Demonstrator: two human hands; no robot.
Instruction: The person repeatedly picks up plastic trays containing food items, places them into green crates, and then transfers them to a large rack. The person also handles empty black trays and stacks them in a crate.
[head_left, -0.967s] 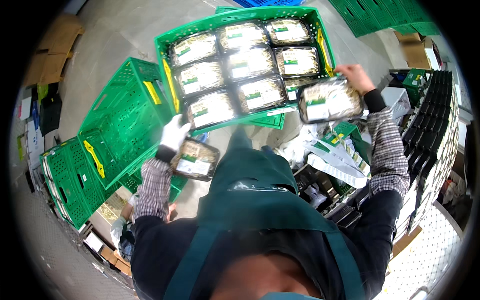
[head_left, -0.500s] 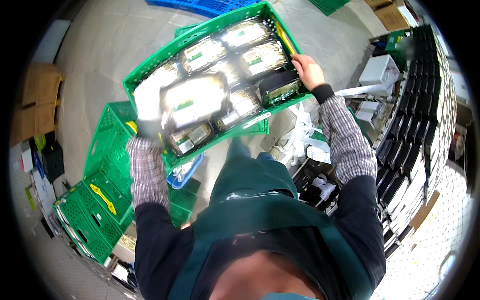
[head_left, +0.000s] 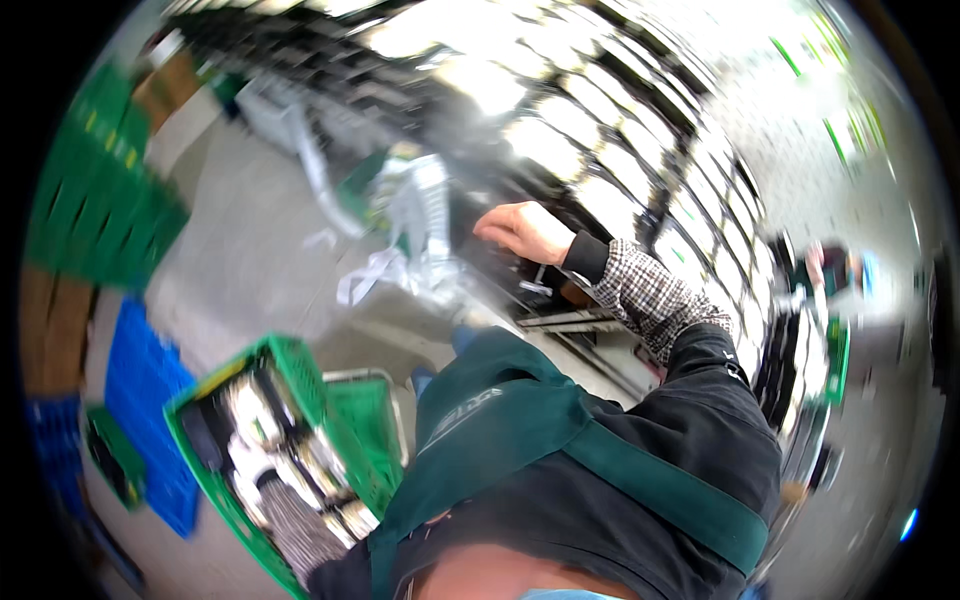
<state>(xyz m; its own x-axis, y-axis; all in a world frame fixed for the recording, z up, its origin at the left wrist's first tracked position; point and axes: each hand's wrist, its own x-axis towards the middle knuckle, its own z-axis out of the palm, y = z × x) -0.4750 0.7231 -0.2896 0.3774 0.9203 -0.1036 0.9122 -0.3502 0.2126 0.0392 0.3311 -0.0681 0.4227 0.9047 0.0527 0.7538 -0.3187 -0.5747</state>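
A green plastic crate [head_left: 310, 385] sits at the lower left, holding several clear-topped packages [head_left: 255, 412] with dark bases. My left hand [head_left: 250, 462], in a white glove, reaches down over the packages inside it; motion smears its fingers, so its grip cannot be made out. My right hand [head_left: 530, 230] is bare and held out in front of tall stacks of packed black trays [head_left: 590, 130]. Its fingers are loosely stretched toward the left, and nothing shows in them. White strapping strips [head_left: 420, 215] hang and lie just left of it.
Stacked green crates [head_left: 95, 215] stand at the far left, with a blue pallet [head_left: 145, 410] on the floor nearer me. A grey basket [head_left: 275, 115] stands at the back. Below my right hand is a metal frame [head_left: 575, 322]. Another person [head_left: 835, 268] is off to the right.
My view has swung right toward the tray stacks. My right hand has let go of the crate's end and now reaches out. The crate now appears lower left, my left hand still at it.
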